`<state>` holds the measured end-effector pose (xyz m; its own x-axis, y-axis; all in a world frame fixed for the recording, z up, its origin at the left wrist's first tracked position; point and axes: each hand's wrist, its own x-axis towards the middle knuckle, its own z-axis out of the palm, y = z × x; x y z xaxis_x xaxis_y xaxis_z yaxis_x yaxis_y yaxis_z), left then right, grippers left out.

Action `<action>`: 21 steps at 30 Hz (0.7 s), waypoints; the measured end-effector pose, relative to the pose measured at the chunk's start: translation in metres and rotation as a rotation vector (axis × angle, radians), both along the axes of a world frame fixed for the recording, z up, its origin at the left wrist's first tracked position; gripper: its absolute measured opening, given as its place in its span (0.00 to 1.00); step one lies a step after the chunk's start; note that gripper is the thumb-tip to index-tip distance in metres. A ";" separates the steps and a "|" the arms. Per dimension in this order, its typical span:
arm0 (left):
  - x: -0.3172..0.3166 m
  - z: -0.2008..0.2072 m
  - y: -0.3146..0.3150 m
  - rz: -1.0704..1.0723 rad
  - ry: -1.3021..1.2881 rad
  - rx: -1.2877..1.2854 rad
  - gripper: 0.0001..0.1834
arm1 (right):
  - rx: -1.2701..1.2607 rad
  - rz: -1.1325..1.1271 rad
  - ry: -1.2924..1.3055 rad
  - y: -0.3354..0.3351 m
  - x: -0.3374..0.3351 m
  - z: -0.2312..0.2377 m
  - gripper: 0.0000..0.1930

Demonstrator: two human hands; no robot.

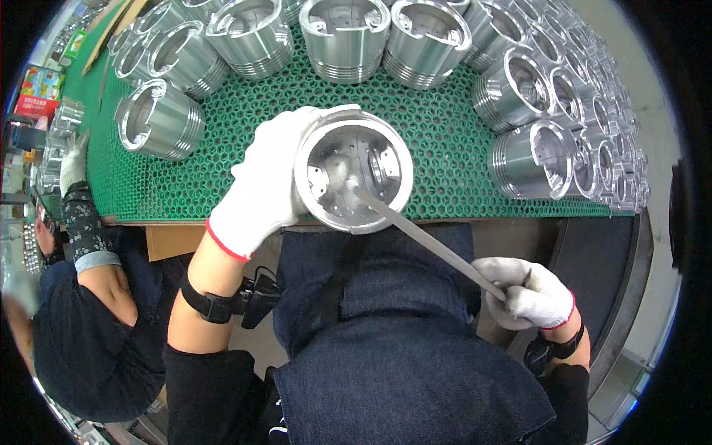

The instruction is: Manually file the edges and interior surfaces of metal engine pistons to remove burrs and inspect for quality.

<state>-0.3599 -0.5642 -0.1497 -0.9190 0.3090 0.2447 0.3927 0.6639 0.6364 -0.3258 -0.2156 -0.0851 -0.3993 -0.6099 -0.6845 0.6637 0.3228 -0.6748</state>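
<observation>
Silver cylindrical metal piston [351, 163] gripped in our white-gloved left hand [268, 167], our white-gloved right hand [523, 294] clasping a long grey metal bar [430, 241], green honeycomb-patterned mat [446, 163] beyond our left-hand grip

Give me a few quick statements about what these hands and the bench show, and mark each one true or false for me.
1. The left hand holds a metal piston. True.
2. The right hand is empty. False: it grips a long metal tool.
3. In this view, the tool's tip appears within the piston's opening. True.
4. The bench mat is red. False: it is green.
5. Other pistons sit on the mat. True.
6. Both hands are bare. False: both wear white gloves.
</observation>
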 end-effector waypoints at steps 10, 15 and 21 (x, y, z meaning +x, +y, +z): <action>0.042 0.007 0.030 0.177 0.042 0.263 0.25 | -0.140 0.163 1.173 -0.039 -0.030 -0.001 0.26; 0.109 0.011 0.040 0.008 -0.735 0.657 0.29 | 0.159 0.451 1.540 0.003 -0.009 -0.006 0.27; 0.128 -0.021 0.046 -0.256 -1.040 0.786 0.33 | 0.272 0.675 1.477 0.021 0.026 -0.018 0.25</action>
<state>-0.2323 -0.5187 -0.1709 -0.7231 0.6010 -0.3404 -0.4501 -0.0361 0.8923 -0.2994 -0.1945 -0.1032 -0.4912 -0.8668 -0.0859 -0.7639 0.4761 -0.4356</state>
